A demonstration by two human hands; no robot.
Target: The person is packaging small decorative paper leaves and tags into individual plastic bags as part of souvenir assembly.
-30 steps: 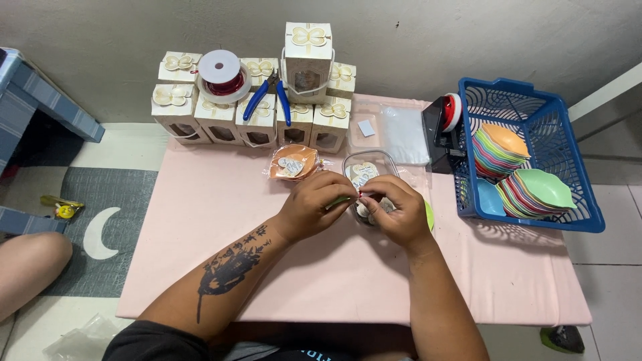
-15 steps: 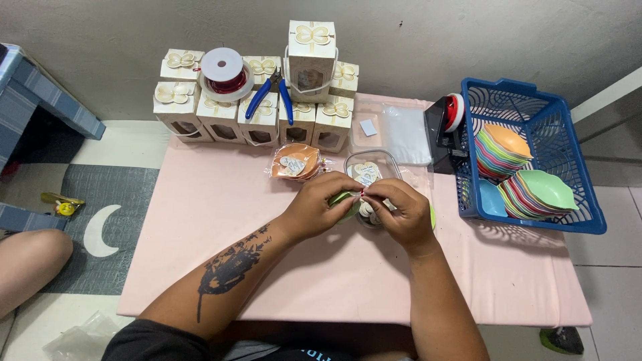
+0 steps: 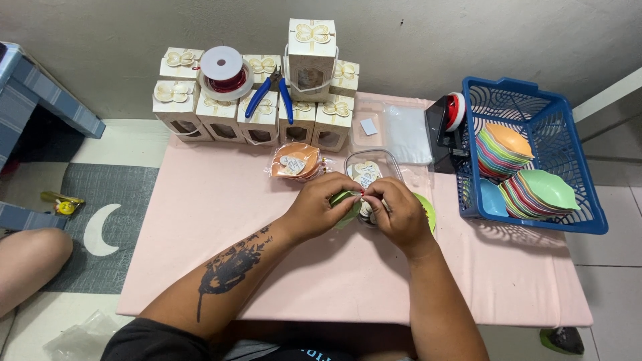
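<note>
At the centre of the frame a green leaf-shaped dish point(image 3: 424, 208) lies on the pink tabletop point(image 3: 221, 220), mostly hidden under both hands. The left hand point(image 3: 319, 206) and right hand point(image 3: 398, 212) meet over it, fingers closed on a small wrapped bundle too covered to make out. Just above sit a clear plastic tub point(image 3: 370, 167) and a wrapped orange dish point(image 3: 295, 161). At right stands a blue basket point(image 3: 568, 150) of coloured dishes.

Matt pink cloth covers the table point(image 3: 200, 254). At two o'clock stands a glossy blue plastic basket point(image 3: 575, 220); at twelve, smooth cream card gift boxes point(image 3: 261, 117). A clear plastic tub point(image 3: 384, 160) shines at centre.
</note>
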